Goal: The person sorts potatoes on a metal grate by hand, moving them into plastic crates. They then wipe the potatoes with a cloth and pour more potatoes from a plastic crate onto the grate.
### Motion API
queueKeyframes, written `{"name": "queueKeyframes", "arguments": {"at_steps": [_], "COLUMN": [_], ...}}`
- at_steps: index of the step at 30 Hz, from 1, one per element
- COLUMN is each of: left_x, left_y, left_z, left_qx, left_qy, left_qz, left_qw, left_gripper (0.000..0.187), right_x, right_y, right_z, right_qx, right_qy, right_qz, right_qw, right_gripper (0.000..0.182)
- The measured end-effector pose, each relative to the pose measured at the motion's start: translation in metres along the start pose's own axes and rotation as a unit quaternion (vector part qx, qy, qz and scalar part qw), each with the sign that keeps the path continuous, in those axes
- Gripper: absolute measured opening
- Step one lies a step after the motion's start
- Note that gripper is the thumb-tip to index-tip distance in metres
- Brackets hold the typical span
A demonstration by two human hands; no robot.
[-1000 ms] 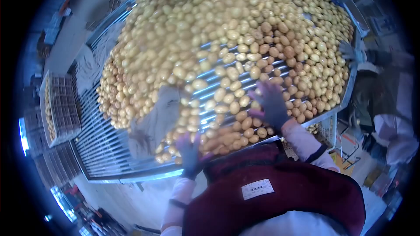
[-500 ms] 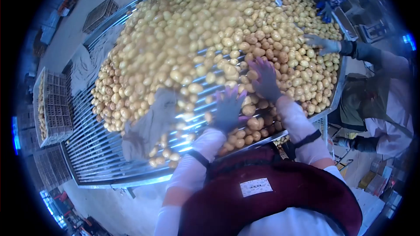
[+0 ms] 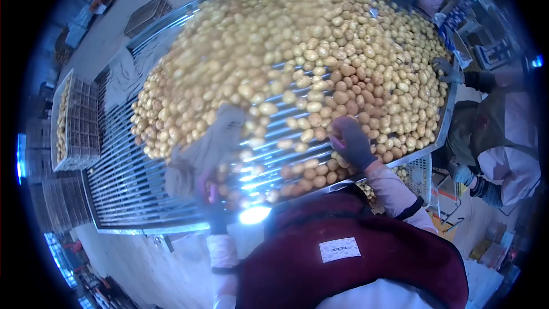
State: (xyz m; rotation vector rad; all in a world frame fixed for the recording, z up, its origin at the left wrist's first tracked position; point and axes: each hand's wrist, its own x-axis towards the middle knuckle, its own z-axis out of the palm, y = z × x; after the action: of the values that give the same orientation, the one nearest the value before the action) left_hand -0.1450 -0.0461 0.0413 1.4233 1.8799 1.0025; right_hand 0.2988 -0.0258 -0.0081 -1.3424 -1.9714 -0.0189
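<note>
My right hand, in a grey glove with pinkish fingers, is curled closed above the bare rods, beside the brown-tinged potatoes. What it holds, if anything, is hidden by its own fingers. Smeared by motion, my left hand is at the near edge of the slatted metal table, close to the lower end of a crumpled grey cloth. A row of potatoes lies along the near rim between my hands. The large heap of yellow potatoes covers the far side.
A crate with potatoes stands at the left end, another crate at the back left. More grey cloth lies on the table's left. A co-worker's gloved hand is at the right rim; other people stand behind. A perforated crate sits below the near right corner.
My left hand has moved left and back toward the near edge by the cloth. My right hand has drawn nearer and its spread fingers have curled. More bare rods show between potatoes.
</note>
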Motion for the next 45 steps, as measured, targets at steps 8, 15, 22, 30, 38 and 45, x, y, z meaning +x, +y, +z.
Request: {"name": "queueKeyframes", "arguments": {"at_steps": [8, 15, 22, 30, 38, 45], "left_x": [-0.055, -0.052, -0.013, 0.013, 0.008, 0.014], "left_y": [-0.009, -0.042, 0.01, -0.038, 0.001, 0.013], "left_z": [0.0, 0.073, 0.043, 0.033, 0.062, 0.092], "left_qx": [0.245, 0.001, -0.094, 0.073, 0.128, 0.243], "left_qy": [-0.074, -0.142, -0.019, -0.046, -0.113, -0.271], "left_qz": [0.249, 0.165, 0.064, 0.156, 0.222, 0.128], "left_qw": [0.934, 0.976, 0.993, 0.984, 0.96, 0.922], "left_gripper": [0.055, 0.067, 0.042, 0.036, 0.05, 0.045], "right_x": [0.032, 0.035, 0.044, 0.021, 0.088, 0.06], "right_y": [-0.044, -0.051, -0.084, -0.104, -0.075, -0.121], "right_z": [0.053, 0.041, -0.002, 0.041, -0.018, 0.049], "right_qx": [-0.003, -0.046, 0.21, 0.2, 0.464, 0.158], "right_qy": [-0.256, -0.255, -0.316, -0.505, -0.453, -0.468], "right_qz": [0.123, 0.122, -0.026, -0.048, 0.361, -0.013], "right_qw": [0.959, 0.958, 0.925, 0.838, 0.669, 0.869], "right_gripper": [0.04, 0.037, 0.036, 0.035, 0.046, 0.033]}}
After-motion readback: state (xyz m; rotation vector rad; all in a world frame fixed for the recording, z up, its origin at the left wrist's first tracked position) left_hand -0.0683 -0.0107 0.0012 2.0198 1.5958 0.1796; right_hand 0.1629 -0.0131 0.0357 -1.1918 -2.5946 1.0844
